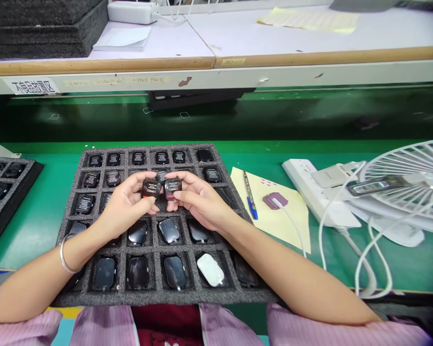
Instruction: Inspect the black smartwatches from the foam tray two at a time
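Observation:
My left hand (128, 202) is closed on a black smartwatch body (151, 187), thumb at its lower edge. A second black smartwatch body (173, 186) is pinched in my right hand (204, 202). Both have small white text on their screens and a red mark low down, and they are held side by side, screens up. Beneath my hands lies a dark grey foam tray (151, 295) with square compartments. Most visible compartments hold black watch bodies; those in the far rows show text, while the near ones look dark. One white piece (210, 269) rests in the front row.
Left stands another foam tray (31, 175) of watch bodies. To the right are yellow paper (274, 230), a pen (250, 194), a purple charger piece (275, 201) on a cable, a white power strip (319, 202) and a fan (411, 178). A shelf (292, 57) spans the back.

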Demonstrator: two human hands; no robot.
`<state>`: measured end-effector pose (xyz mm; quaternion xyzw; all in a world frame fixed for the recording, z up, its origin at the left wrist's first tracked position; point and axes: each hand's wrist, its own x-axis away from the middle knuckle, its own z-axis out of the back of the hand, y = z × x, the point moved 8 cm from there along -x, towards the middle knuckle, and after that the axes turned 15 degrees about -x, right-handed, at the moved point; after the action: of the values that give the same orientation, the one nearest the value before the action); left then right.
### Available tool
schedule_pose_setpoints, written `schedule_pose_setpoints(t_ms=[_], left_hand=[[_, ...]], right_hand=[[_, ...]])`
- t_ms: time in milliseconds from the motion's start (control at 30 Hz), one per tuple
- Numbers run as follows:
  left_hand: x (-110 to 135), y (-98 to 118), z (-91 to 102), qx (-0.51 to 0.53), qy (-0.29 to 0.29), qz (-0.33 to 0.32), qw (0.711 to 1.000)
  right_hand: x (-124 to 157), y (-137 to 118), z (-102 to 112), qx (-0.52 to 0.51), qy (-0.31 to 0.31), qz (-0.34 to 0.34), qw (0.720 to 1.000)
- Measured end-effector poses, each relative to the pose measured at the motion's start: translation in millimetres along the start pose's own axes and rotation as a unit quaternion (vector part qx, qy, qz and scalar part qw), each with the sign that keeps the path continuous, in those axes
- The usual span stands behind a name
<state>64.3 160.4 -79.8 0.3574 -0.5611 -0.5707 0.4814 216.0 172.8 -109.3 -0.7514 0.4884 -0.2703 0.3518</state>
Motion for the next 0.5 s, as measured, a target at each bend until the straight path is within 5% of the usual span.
schedule_pose_setpoints(t_ms=[100, 233, 300, 400, 500], left_hand=[[10.4, 17.2, -6.9, 0.033, -0.043, -0.029, 0.998], [55.5, 46.1, -41.1, 0.104, -0.285, -0.047, 0.952], [80.1, 55.2, -47.2, 0.121, -0.354, -0.052, 0.926], [94.1, 55.9, -36.5, 0.123, -0.322, -0.033, 0.938], [96.0, 59.1, -25.5, 0.131, -0.283, -0.023, 0.95]], right_hand=[[-0.4, 0.4, -0.4, -0.008, -0.004, -0.004, 1.0], [0.6, 5.1, -4.7, -0.012, -0.033, -0.027, 0.999], [4.9, 4.7, -11.2, -0.003, -0.061, -0.027, 0.998], [20.8, -8.3, -29.1, 0.052, -0.111, 0.019, 0.992], [49.6, -35.8, -54.6, 0.165, -0.146, 0.147, 0.964]])
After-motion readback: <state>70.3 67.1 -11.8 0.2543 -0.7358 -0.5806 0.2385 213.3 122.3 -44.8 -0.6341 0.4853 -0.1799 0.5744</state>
